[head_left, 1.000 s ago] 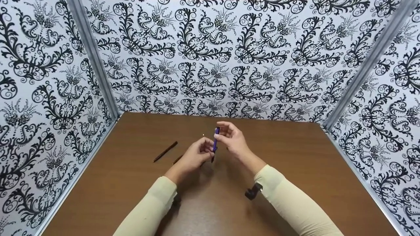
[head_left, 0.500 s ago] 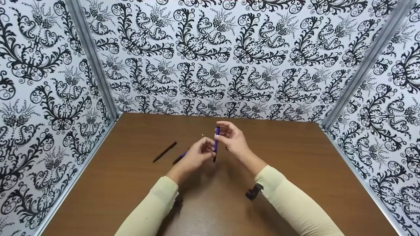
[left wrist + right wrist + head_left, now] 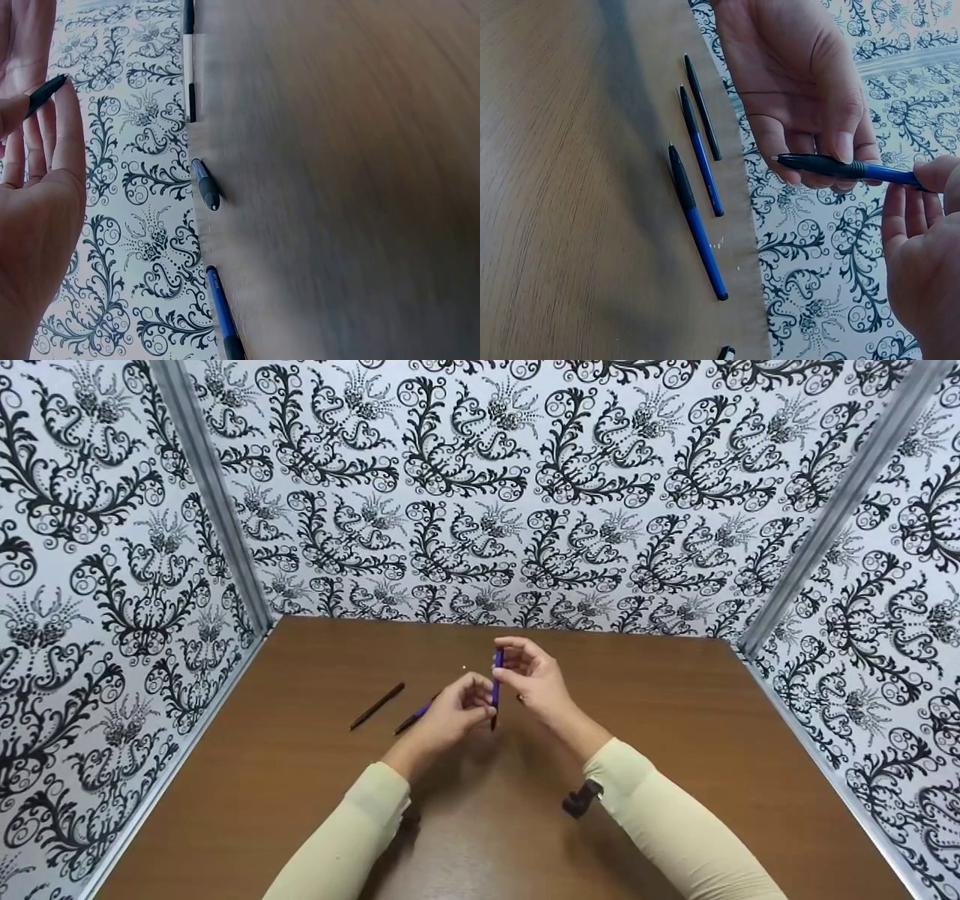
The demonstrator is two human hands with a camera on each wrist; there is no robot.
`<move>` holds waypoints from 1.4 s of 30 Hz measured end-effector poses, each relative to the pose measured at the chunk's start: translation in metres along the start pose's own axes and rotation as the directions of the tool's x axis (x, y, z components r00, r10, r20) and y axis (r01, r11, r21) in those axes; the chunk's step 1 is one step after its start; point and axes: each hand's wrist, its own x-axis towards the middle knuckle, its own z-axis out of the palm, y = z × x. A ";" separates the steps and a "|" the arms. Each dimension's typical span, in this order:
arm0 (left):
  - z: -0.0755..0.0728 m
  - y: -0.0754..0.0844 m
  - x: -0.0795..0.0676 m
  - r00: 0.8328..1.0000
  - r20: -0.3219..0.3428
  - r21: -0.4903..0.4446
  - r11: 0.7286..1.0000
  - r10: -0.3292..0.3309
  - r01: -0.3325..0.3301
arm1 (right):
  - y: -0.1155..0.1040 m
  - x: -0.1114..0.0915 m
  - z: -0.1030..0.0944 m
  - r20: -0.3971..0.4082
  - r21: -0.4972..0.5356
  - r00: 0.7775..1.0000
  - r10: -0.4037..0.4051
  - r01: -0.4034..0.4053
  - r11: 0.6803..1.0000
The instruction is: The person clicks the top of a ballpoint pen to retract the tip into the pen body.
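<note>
A blue ballpoint pen with a black grip (image 3: pixel 817 165) is held between both hands. My left hand (image 3: pixel 454 709) pinches its black grip, the thumb on top and the fingers beneath in the right wrist view. My right hand (image 3: pixel 541 684) pinches the blue rear end. In the head view the pen stands nearly upright, writing tip down. Left of the hands, a black pen (image 3: pixel 377 706) and another blue pen (image 3: pixel 418 715) lie on the table, the latter partly behind my left hand. Two blue pens (image 3: pixel 703 247) lie side by side in the right wrist view.
The brown wooden table (image 3: pixel 645 720) is bordered by patterned black-and-white walls (image 3: pixel 480 495) at the back and sides. A pen with a white section (image 3: pixel 188 60) lies in the left wrist view. Small white specks (image 3: pixel 718 244) show beside the pens in the right wrist view.
My left hand and the pen's lower end have shifted slightly right, so the pen is a little more upright. More of the blue pen on the table shows. My right hand is almost still.
</note>
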 end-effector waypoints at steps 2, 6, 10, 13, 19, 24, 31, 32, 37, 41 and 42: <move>0.001 0.001 0.000 1.000 -0.001 -0.005 1.000 0.000 0.000 | 0.000 0.000 -0.001 -0.001 -0.004 1.000 -0.008 0.008 1.000; 0.002 0.003 -0.001 1.000 0.002 -0.035 0.999 -0.026 0.026 | 0.000 -0.001 -0.001 0.004 0.014 1.000 -0.021 0.021 1.000; 0.002 0.005 -0.002 0.999 0.001 -0.061 0.997 -0.053 0.053 | -0.001 -0.002 -0.001 0.009 0.035 1.000 -0.023 0.022 0.999; 0.003 0.005 -0.001 0.999 -0.004 -0.057 0.997 -0.045 0.044 | -0.002 -0.002 -0.001 0.008 0.035 1.000 -0.026 0.026 0.999; 0.003 0.005 0.000 1.000 -0.013 -0.055 0.998 -0.017 0.016 | -0.002 -0.001 -0.002 0.005 0.018 1.000 -0.031 0.031 0.999; 0.004 0.007 0.001 1.000 -0.019 -0.031 1.000 0.003 -0.003 | -0.002 0.000 -0.003 0.000 0.009 0.999 -0.038 0.038 0.999; 0.005 0.008 0.002 1.000 -0.023 -0.041 0.999 0.012 -0.013 | -0.005 -0.001 -0.003 0.001 0.006 0.999 -0.037 0.037 0.999; 0.006 0.008 0.002 1.000 -0.022 -0.042 0.999 0.012 -0.013 | -0.005 -0.001 -0.003 0.002 0.005 0.999 -0.037 0.037 0.999; 0.006 0.007 0.003 1.000 -0.012 -0.031 0.999 0.027 -0.027 | -0.006 -0.003 -0.002 -0.012 0.013 0.998 -0.055 0.055 0.998; 0.006 0.009 0.004 0.999 -0.011 -0.025 0.999 0.036 -0.036 | -0.007 -0.002 0.000 -0.013 0.016 0.997 -0.074 0.074 0.997; 0.007 0.009 0.004 0.999 -0.012 -0.026 0.999 0.036 -0.036 | -0.007 -0.003 0.000 -0.011 0.016 0.997 -0.076 0.077 0.997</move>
